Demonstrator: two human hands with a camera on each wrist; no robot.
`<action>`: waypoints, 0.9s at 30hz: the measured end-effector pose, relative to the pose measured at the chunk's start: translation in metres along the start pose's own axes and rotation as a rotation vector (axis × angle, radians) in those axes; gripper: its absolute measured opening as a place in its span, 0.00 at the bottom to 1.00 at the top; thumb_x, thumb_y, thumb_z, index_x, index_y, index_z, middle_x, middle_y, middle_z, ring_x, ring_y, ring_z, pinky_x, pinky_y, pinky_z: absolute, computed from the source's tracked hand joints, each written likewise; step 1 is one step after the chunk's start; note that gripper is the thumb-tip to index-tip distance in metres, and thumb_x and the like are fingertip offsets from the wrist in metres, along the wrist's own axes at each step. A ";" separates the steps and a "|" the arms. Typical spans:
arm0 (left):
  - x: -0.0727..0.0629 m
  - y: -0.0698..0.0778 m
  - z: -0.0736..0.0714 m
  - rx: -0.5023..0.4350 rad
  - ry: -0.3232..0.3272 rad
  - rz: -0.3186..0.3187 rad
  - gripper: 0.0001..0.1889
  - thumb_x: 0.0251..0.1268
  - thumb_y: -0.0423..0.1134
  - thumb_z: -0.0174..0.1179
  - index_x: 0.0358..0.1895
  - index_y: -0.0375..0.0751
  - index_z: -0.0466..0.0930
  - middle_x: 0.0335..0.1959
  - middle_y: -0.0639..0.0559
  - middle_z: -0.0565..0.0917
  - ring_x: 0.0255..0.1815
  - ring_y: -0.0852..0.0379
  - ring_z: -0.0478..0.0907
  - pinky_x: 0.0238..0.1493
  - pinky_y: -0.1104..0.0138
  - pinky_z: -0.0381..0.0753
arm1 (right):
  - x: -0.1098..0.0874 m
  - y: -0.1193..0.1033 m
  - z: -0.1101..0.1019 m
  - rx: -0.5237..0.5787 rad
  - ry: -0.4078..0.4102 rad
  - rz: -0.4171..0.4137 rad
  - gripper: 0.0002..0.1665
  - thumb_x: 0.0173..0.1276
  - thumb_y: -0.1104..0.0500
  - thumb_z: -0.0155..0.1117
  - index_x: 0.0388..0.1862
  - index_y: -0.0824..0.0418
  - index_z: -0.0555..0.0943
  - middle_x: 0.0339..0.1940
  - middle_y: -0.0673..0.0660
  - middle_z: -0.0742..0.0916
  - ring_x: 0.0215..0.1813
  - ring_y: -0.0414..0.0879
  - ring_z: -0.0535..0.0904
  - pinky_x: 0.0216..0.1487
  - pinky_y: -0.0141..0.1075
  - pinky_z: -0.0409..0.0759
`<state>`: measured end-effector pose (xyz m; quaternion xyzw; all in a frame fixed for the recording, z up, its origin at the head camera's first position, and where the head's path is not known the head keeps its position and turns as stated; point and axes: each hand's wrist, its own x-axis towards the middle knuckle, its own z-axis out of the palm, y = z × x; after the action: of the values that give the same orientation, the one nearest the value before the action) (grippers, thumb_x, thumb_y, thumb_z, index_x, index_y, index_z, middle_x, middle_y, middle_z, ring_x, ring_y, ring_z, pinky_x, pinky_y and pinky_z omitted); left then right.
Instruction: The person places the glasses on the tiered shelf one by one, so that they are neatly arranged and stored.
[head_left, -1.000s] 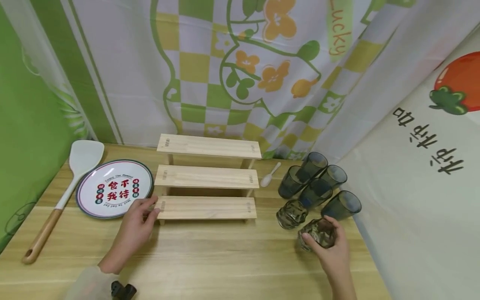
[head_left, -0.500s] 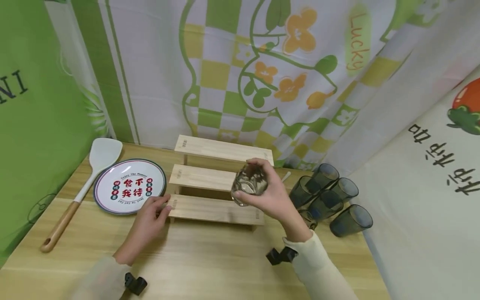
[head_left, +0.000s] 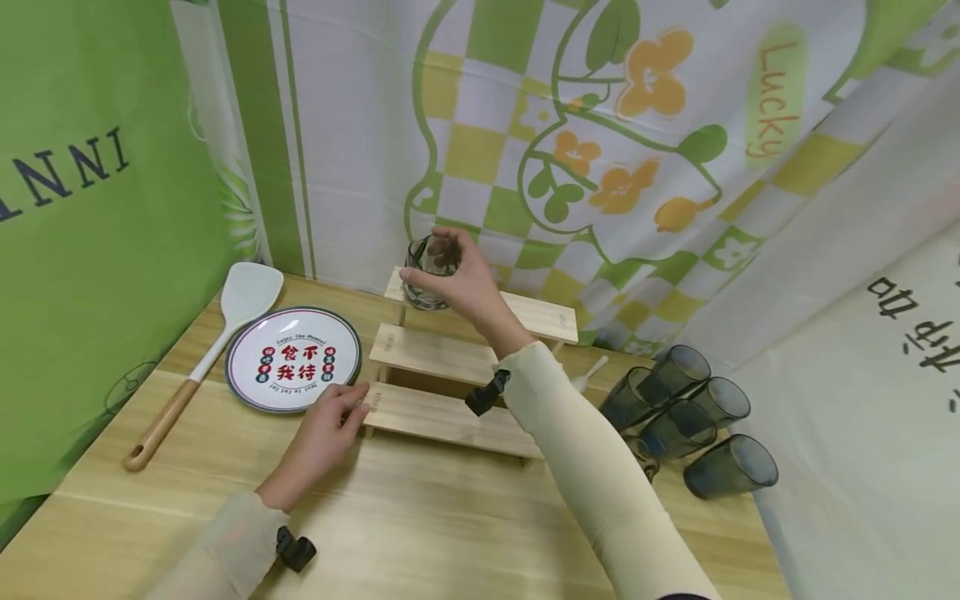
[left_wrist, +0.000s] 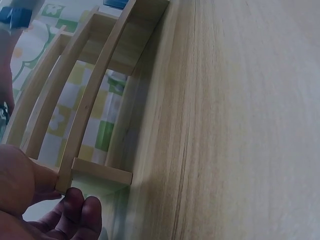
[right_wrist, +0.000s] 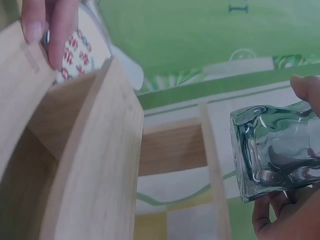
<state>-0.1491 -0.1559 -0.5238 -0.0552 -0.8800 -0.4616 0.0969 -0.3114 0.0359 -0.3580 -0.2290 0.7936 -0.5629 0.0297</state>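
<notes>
A three-step wooden rack (head_left: 442, 421) stands on the table in the head view. My left hand (head_left: 322, 433) pinches the left end of its lowest board; the left wrist view has the thumb and fingers (left_wrist: 73, 205) at that board end. My right hand (head_left: 472, 283) grips a clear, thick-walled drinking glass (right_wrist: 272, 150) over the left part of the top board. In the right wrist view a gap shows between the glass's base and that board (right_wrist: 212, 165). The right forearm crosses over the rack and hides part of its right side.
Several dark tumblers (head_left: 731, 467) stand to the right, with another clear glass (head_left: 643, 454) partly hidden by the right sleeve. A small white spoon (head_left: 588, 373) lies behind them. Left are a plate (head_left: 292, 367) and a wooden-handled spatula (head_left: 180, 400). A curtain (head_left: 352, 150) hangs behind.
My right hand has picked up the glass from beside the tumblers and carried it left and up to the top board. The left hand stays at the rack's end; the head view has shifted.
</notes>
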 end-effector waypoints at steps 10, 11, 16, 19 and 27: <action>0.000 0.000 0.002 0.000 -0.016 -0.018 0.21 0.76 0.31 0.58 0.66 0.24 0.72 0.52 0.36 0.77 0.41 0.50 0.75 0.43 0.57 0.78 | 0.015 0.013 0.001 -0.052 0.013 0.062 0.60 0.52 0.38 0.82 0.78 0.47 0.61 0.64 0.48 0.76 0.64 0.47 0.71 0.61 0.44 0.75; 0.000 0.000 0.002 -0.002 -0.014 -0.020 0.21 0.75 0.31 0.58 0.66 0.24 0.72 0.52 0.36 0.77 0.41 0.50 0.75 0.43 0.57 0.78 | 0.013 0.014 0.000 -0.045 0.003 0.066 0.63 0.52 0.38 0.82 0.80 0.45 0.57 0.68 0.48 0.74 0.67 0.47 0.69 0.64 0.46 0.73; -0.001 0.001 0.004 -0.009 -0.014 -0.028 0.21 0.76 0.31 0.57 0.66 0.25 0.72 0.54 0.35 0.77 0.43 0.49 0.75 0.44 0.57 0.79 | -0.018 0.023 -0.021 0.029 -0.001 0.015 0.68 0.55 0.34 0.78 0.83 0.38 0.43 0.79 0.50 0.63 0.78 0.51 0.57 0.74 0.53 0.60; -0.002 0.001 0.004 -0.004 -0.015 -0.021 0.21 0.77 0.32 0.56 0.67 0.25 0.72 0.56 0.35 0.76 0.46 0.47 0.76 0.47 0.55 0.79 | -0.057 0.033 -0.041 0.087 0.048 -0.094 0.64 0.60 0.34 0.74 0.83 0.41 0.43 0.78 0.54 0.64 0.77 0.53 0.58 0.75 0.55 0.56; -0.001 0.002 0.001 0.008 -0.029 -0.016 0.21 0.78 0.32 0.55 0.67 0.24 0.71 0.59 0.32 0.74 0.54 0.40 0.75 0.53 0.48 0.77 | -0.194 0.080 -0.109 0.004 0.257 -0.242 0.50 0.71 0.64 0.68 0.81 0.57 0.49 0.72 0.70 0.68 0.72 0.62 0.62 0.70 0.44 0.62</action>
<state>-0.1482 -0.1541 -0.5232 -0.0547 -0.8836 -0.4580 0.0806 -0.1976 0.2293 -0.4318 -0.2493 0.7562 -0.5888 -0.1395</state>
